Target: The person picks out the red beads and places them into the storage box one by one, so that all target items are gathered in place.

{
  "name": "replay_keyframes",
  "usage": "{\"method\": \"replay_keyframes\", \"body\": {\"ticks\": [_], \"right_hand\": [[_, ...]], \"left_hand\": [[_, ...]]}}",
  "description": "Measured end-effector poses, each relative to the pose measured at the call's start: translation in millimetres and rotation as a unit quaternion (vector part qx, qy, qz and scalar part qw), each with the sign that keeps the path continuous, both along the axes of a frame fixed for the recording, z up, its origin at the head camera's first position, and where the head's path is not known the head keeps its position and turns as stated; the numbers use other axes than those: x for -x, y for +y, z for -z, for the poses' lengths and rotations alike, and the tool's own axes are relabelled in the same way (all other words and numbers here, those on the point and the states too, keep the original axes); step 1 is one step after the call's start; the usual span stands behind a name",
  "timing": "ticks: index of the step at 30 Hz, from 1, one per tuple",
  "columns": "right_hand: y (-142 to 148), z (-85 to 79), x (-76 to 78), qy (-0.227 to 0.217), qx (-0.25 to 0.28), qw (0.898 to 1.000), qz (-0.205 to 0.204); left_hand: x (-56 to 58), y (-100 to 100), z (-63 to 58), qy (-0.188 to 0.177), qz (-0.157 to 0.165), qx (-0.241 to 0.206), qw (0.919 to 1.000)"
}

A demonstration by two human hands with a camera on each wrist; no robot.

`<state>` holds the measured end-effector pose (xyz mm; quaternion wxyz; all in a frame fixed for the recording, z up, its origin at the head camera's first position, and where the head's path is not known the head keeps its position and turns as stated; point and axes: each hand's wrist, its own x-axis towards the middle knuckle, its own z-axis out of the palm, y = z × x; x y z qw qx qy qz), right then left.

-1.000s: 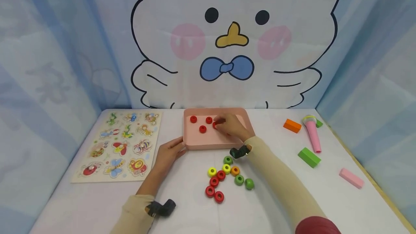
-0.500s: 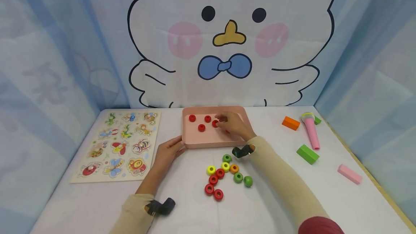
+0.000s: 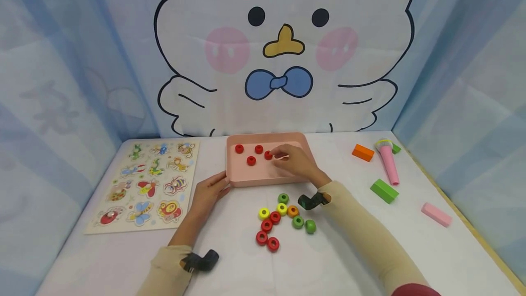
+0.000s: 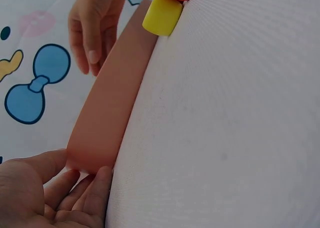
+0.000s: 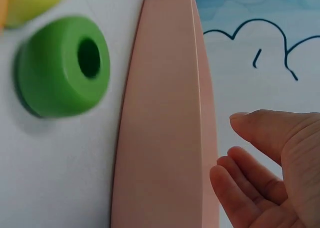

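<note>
Over the right half of the shallow pink tray (image 3: 255,180) hovers my right hand (image 3: 295,159). Its thumb and fingers (image 5: 227,188) are parted with nothing between them in the right wrist view. Just left of its fingertips lies a red bead (image 3: 268,155). Other red beads (image 3: 251,161) sit farther left in the tray. At the tray's front left corner my left hand (image 3: 208,193) holds on, thumb along one side and fingers (image 4: 100,193) round the corner in the left wrist view. The tray floor beneath my right hand is hidden.
In front of the tray lie several loose beads: red (image 3: 266,225), yellow (image 3: 264,214), orange (image 3: 293,211) and green (image 3: 297,222). An insect picture board (image 3: 135,204) lies left. To the right are a toy microphone (image 3: 388,161) and orange (image 3: 363,152), green (image 3: 384,191) and pink (image 3: 436,214) blocks.
My right hand has drawn its fingertips off the red bead, which stays in the tray. The left hand keeps its place at the corner. The whole head view has shifted slightly.
</note>
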<state>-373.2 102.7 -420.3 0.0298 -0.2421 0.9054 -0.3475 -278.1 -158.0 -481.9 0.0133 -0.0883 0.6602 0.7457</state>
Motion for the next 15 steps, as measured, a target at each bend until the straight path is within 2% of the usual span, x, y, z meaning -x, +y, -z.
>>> {"method": "replay_keyframes", "body": {"ticks": [5, 11, 15], "right_hand": [[6, 0.1, -21.5, 0.016, -0.003, 1.000, -0.022], [20, 5.3, -47.7, 0.017, 0.055, 0.995, -0.079], [26, 5.6, -70.1, 0.008, 0.061, 0.993, -0.100]], "left_hand": [[-0.3, 2, 0.6, 0.000, -0.003, -0.004, 1.0000], [-0.7, 2, -1.5, 0.001, -0.005, -0.010, 0.9999], [-0.7, 1, -3.3, -0.002, -0.002, -0.013, 0.9999]]}}
